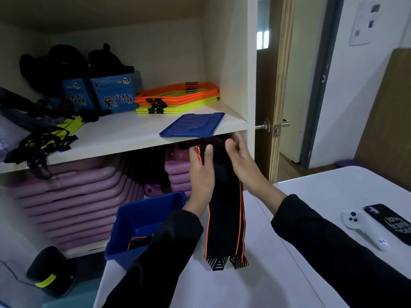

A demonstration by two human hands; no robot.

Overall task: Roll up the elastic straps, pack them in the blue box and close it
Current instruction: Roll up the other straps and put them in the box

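A black elastic strap point(224, 221) with orange edge stripes hangs down in front of me, its lower ends touching the white table point(311, 196). My left hand point(201, 172) grips its top left edge. My right hand point(243, 165) holds the top right, fingers curled over the strap. The blue box point(142, 210) stands open at the table's left corner, partly behind my left sleeve. A rolled black-and-orange strap point(139, 241) lies inside it. The blue lid point(192, 125) lies flat on the shelf above.
The white shelf point(124, 138) carries orange and yellow flat frames point(178, 97), blue Lucky Star boxes point(111, 93) and tangled black and yellow straps. Pink stacked lids sit beneath. A white controller point(364, 227) and a phone point(391, 223) rest on the table's right. An open door stands behind.
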